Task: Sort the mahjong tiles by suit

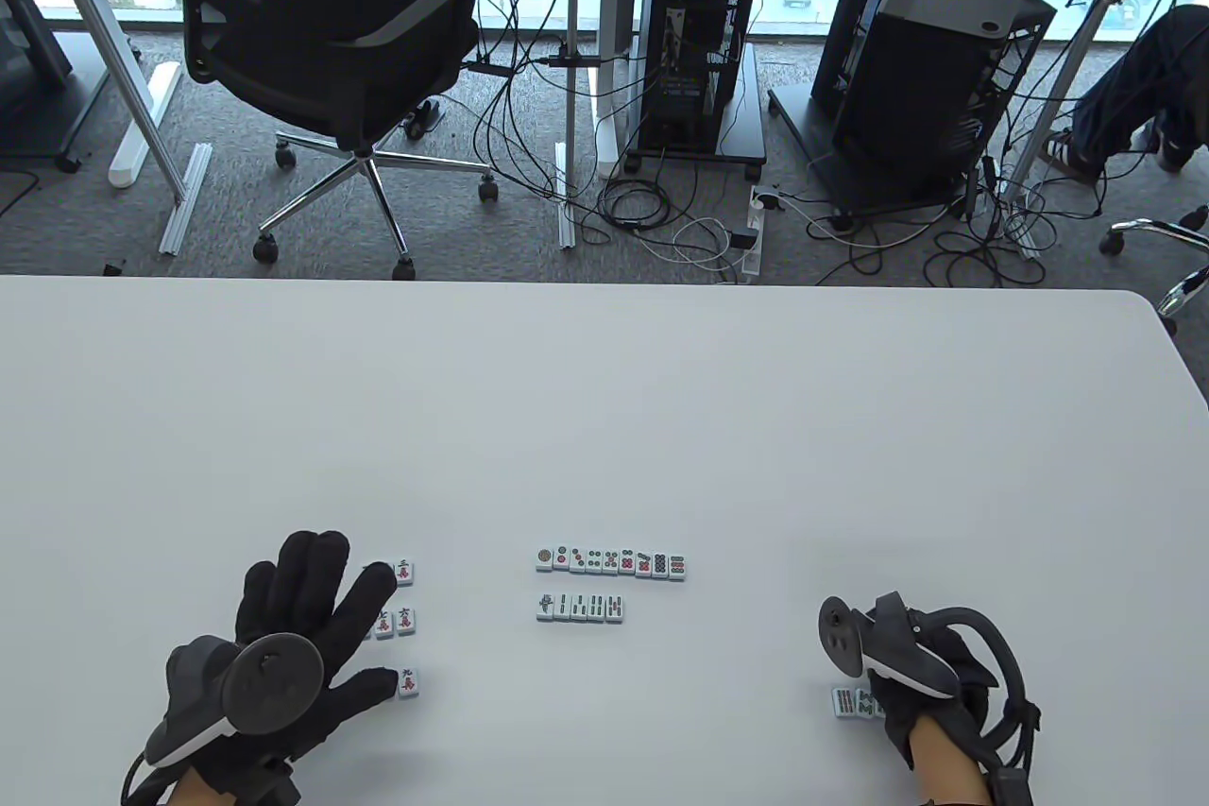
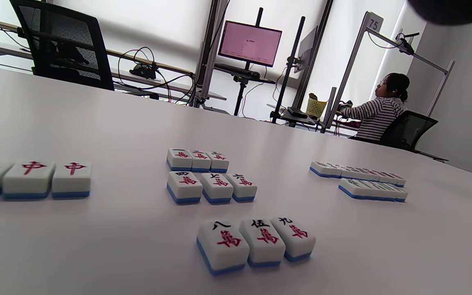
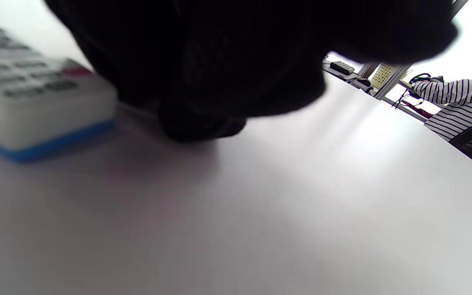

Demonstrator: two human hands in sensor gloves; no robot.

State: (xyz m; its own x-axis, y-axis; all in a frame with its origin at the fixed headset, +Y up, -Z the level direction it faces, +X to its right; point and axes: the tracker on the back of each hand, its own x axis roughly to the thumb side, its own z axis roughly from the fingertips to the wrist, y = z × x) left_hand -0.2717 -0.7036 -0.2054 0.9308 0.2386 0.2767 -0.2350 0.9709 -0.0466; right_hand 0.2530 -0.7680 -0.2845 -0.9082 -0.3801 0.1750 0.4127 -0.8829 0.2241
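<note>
Since the loose bamboo tiles (image 1: 853, 703) sit right under your right hand (image 1: 930, 683) — touching its left side, row running left-right — that hand is much nearer than the left hand (image 1: 283, 626). Right fingers look curled down by them, but I can't tell if they grip. Left fingers are spread flat, holding nothing, over the character tiles (image 2: 256, 241); the bamboo row (image 1: 580, 607) lies up and to the left.

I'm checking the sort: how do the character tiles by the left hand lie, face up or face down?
Face up: the character tiles show their red and black markings on top, blue backs against the table.
</note>
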